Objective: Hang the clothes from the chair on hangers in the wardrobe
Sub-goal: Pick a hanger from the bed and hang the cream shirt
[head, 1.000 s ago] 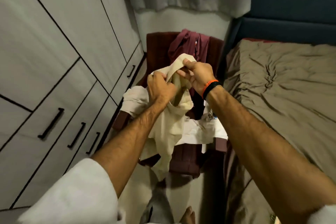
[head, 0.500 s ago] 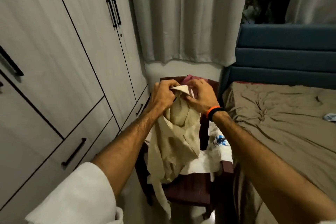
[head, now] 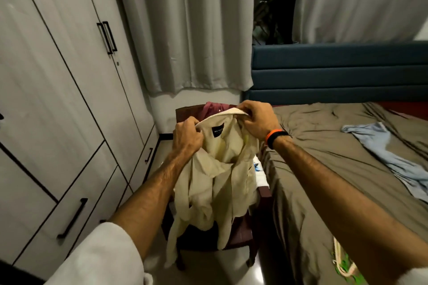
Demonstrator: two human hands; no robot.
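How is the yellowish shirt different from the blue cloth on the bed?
The cream shirt is held up by its collar in the left hand and right hand; the blue cloth lies untouched on the bed. The shirt hangs over the chair; the cloth is spread flat. Both are rumpled.

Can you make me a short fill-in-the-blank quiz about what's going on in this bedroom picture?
1. Both hands hold the cream shirt by its ____.
2. The orange and black band sits on the ____ wrist.
3. A light blue garment lies on the ____.
4. The wardrobe doors are ____.

Missing words: collar; right; bed; closed
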